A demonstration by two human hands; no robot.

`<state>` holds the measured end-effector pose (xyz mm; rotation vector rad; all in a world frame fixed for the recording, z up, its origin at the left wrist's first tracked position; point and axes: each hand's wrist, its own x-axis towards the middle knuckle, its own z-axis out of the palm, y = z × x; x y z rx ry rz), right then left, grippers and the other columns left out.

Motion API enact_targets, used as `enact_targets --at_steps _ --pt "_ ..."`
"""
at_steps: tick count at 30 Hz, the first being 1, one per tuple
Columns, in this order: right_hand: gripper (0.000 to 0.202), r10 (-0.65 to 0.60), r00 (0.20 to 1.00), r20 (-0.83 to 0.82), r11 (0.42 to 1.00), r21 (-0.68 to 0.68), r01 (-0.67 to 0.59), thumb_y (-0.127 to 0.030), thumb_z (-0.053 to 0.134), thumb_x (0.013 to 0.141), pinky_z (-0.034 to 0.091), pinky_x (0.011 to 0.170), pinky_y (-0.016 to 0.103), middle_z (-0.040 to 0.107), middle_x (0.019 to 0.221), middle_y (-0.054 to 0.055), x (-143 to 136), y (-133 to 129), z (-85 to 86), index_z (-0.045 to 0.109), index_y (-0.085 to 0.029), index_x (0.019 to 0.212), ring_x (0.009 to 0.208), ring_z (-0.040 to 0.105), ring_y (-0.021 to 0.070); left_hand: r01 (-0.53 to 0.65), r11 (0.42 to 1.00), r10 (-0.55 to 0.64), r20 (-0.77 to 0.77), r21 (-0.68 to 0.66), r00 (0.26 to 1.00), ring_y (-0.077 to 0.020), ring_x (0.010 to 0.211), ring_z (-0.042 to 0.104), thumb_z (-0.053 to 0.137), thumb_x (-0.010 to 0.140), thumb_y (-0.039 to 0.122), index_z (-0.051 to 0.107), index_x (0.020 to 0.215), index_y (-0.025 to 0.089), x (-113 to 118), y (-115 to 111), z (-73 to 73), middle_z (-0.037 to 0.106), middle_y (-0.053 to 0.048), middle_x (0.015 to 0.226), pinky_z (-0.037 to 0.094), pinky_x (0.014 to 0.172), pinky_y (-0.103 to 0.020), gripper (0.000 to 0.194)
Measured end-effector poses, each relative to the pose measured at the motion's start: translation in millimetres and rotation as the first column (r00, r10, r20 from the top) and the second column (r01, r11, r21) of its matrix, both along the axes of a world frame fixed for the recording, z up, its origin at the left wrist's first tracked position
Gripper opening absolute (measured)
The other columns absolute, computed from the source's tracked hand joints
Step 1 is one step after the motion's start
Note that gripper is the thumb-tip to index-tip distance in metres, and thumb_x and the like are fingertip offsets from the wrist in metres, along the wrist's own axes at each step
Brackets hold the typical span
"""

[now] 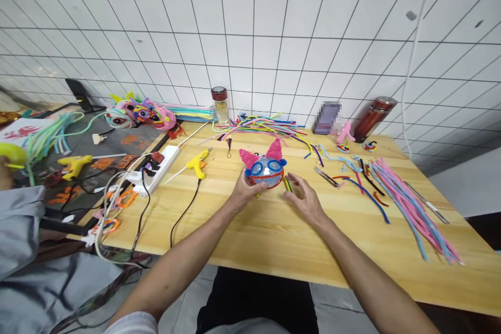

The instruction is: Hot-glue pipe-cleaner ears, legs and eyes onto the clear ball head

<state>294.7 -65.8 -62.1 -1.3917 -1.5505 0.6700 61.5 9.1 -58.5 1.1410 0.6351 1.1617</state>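
Note:
My left hand [250, 188] is closed around the lower left of a clear round ball [270, 180] dressed up as a head. Two pink pipe-cleaner ears [274, 150] rise from its top, blue rings form eyes [274, 166], and a red strip runs around it. To the ball's right, my right hand [305, 198] is curved with thumb and fingers apart. Close to its fingertips is a short green and yellow pipe-cleaner piece [287, 184]; whether it joins the ball is unclear.
Yellow glue guns [199, 164] and a white power strip [158, 169] with trailing cords are on the left. Scissors [326, 177] and pink and blue pipe cleaners [410, 203] lie rightward. A glass bottle [221, 107] and red thermos [374, 119] stand behind. A co-worker's sleeve [19, 229] shows at left.

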Motion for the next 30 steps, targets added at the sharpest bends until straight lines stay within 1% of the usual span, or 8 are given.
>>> enact_targets --at_steps 4,8,11,14,18,23,28,30 --pt "0.067 -0.013 1.000 0.014 1.000 0.000 0.013 -0.063 0.074 0.088 0.049 0.117 0.061 0.073 0.143 0.014 0 4 -1.2 0.065 -0.030 0.147 0.135 0.066 0.0371 -0.036 0.999 0.036 -0.036 -0.002 0.999 -0.0399 0.135 0.067 0.103 0.056 0.052 0.061 0.135 0.018 -1 -1 -0.4 0.073 -0.018 0.142 0.052 0.117 -0.054 0.096" --pt "0.068 -0.008 1.000 0.023 1.000 0.010 0.008 -0.063 0.074 0.088 0.050 0.117 0.061 0.073 0.143 0.014 2 5 -4.7 0.066 -0.029 0.146 0.134 0.067 0.0371 -0.023 0.999 0.025 -0.069 0.032 0.997 -0.0380 0.133 0.069 0.103 0.059 0.048 0.060 0.136 0.020 -1 -3 1.4 0.072 -0.016 0.142 0.053 0.115 -0.051 0.093" --pt "0.070 0.009 1.000 0.026 1.000 0.016 -0.009 -0.062 0.074 0.087 0.049 0.118 0.061 0.073 0.144 0.013 -1 4 -4.8 0.064 -0.029 0.147 0.134 0.066 0.0365 -0.052 0.997 0.056 -0.081 0.053 0.995 -0.0365 0.132 0.069 0.104 0.056 0.048 0.061 0.134 0.021 -1 -4 1.0 0.073 -0.015 0.139 0.054 0.114 -0.048 0.093" --pt "0.073 -0.006 1.000 0.015 1.000 0.012 0.005 -0.061 0.075 0.085 0.049 0.118 0.060 0.072 0.144 0.015 -3 5 -1.9 0.063 -0.026 0.148 0.134 0.066 0.0364 -0.071 0.995 0.079 -0.124 0.068 0.989 -0.0348 0.128 0.071 0.104 0.056 0.047 0.061 0.130 0.021 -1 -5 0.7 0.074 -0.014 0.136 0.055 0.113 -0.046 0.089" --pt "0.074 -0.025 1.000 0.009 1.000 0.000 0.025 -0.061 0.076 0.083 0.050 0.116 0.059 0.074 0.142 0.016 -4 7 1.5 0.064 -0.024 0.147 0.131 0.068 0.0361 -0.077 0.990 0.095 -0.157 0.120 0.983 -0.0341 0.127 0.070 0.103 0.059 0.047 0.059 0.129 0.020 1 -5 4.9 0.074 -0.014 0.134 0.054 0.113 -0.047 0.087" --pt "0.073 -0.041 0.999 -0.003 0.999 0.027 0.041 -0.059 0.077 0.082 0.050 0.114 0.059 0.074 0.140 0.016 1 7 0.2 0.065 -0.024 0.145 0.131 0.069 0.0360 -0.060 0.985 0.091 -0.195 0.160 0.977 -0.0343 0.125 0.071 0.102 0.061 0.049 0.056 0.128 0.022 6 -7 10.3 0.073 -0.013 0.132 0.056 0.111 -0.049 0.086" --pt "0.075 -0.027 0.999 -0.032 0.999 0.045 0.028 -0.060 0.078 0.081 0.050 0.115 0.059 0.074 0.143 0.014 5 5 -3.5 0.064 -0.026 0.146 0.133 0.067 0.0362 -0.068 0.957 0.149 -0.277 0.283 0.949 -0.0347 0.126 0.069 0.101 0.063 0.045 0.055 0.133 0.021 9 -13 11.1 0.070 -0.016 0.136 0.055 0.111 -0.050 0.087" --pt "0.075 -0.020 0.999 -0.032 0.999 0.037 0.021 -0.061 0.079 0.080 0.050 0.115 0.060 0.073 0.144 0.013 7 5 -4.4 0.064 -0.028 0.145 0.133 0.067 0.0364 -0.046 0.948 0.142 -0.292 0.314 0.946 -0.0352 0.125 0.069 0.100 0.063 0.043 0.056 0.133 0.020 10 -14 11.8 0.070 -0.017 0.137 0.056 0.109 -0.049 0.087"
